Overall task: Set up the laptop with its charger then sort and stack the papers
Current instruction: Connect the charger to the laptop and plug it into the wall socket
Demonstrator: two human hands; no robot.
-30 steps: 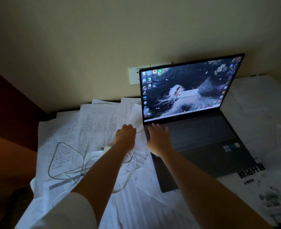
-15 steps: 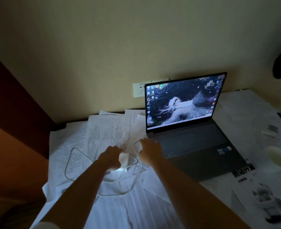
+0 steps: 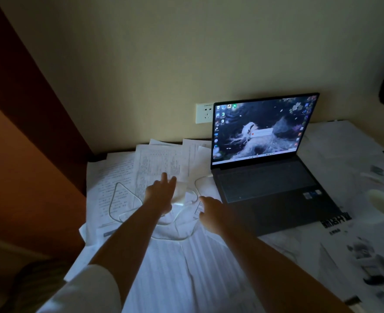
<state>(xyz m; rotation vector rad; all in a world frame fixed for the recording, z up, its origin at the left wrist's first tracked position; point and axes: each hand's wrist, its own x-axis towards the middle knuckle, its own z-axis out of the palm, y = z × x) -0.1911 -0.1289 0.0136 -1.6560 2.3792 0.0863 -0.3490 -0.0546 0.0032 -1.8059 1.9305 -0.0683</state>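
Head view: charger step. Left hand (image 3: 160, 195) rests straight-fingered on the charger (image 3: 182, 193); right hand (image 3: 211, 214) relaxed, empty. Next, the socket (image 3: 204, 113).

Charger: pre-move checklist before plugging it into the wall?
1. Laptop open, screen lit: ok.
2. Cable reaches laptop's left edge: looks so; seating cannot tell.
3. Wall socket free, unobstructed: ok.
4. Left hand on the white charger brick: fingers extended over it, no firm grip: not ok.
5. Right hand near the cable, holds nothing visible: ok.
6. Cable loops lie loose over the papers, may drag sheets: not ok.
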